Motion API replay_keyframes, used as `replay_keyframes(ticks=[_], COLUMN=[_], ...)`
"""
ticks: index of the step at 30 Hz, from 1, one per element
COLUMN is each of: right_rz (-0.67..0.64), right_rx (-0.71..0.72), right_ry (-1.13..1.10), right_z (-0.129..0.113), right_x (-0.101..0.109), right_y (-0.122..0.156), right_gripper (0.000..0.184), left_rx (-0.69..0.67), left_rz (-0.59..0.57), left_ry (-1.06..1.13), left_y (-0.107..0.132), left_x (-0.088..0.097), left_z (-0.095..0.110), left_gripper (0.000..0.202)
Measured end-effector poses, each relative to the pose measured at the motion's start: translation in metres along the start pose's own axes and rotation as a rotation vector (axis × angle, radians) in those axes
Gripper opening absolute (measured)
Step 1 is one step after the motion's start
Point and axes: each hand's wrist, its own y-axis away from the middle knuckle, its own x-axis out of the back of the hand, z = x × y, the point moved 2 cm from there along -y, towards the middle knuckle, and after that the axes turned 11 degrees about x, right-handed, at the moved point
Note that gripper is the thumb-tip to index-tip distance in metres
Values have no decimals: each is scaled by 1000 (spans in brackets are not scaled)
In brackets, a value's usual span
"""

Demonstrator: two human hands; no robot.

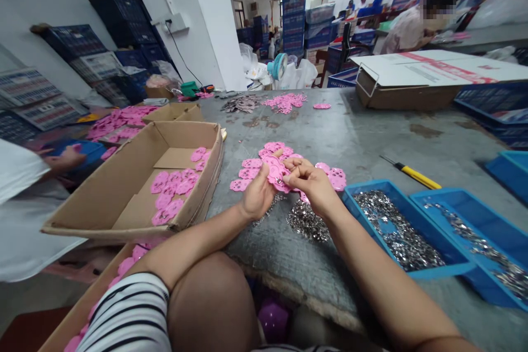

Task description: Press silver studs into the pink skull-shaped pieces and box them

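Observation:
My left hand [259,195] and my right hand [310,181] meet over the grey table [371,137], both closed on one pink flat plastic piece [275,171]. My right fingers pinch at its edge; whether they also hold a small metal part is hidden. More pink pieces [251,168] lie spread on the table just behind my hands. A small heap of shiny metal parts [307,223] sits right below my right wrist.
An open cardboard box [124,198] with several pink pieces stands at left. Two blue trays [416,269] of metal parts lie at right, a yellow-handled tool [414,175] behind them. A flat carton [412,80] lies far right. Another person's arm [61,159] is at left.

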Motion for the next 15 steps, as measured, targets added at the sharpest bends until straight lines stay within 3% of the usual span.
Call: replay_keyframes(ticks=[8, 15], right_rz=[-14, 52], right_rx=[96, 90], right_ry=[99, -10], right_z=[6, 14], right_x=[3, 1], right_y=[-1, 1], right_gripper=[33, 36], left_rx=[-10, 11], left_rz=[-44, 47], left_ry=[-14, -14], left_y=[-2, -3], left_x=[5, 1], left_z=[-2, 1], left_gripper=[52, 43])
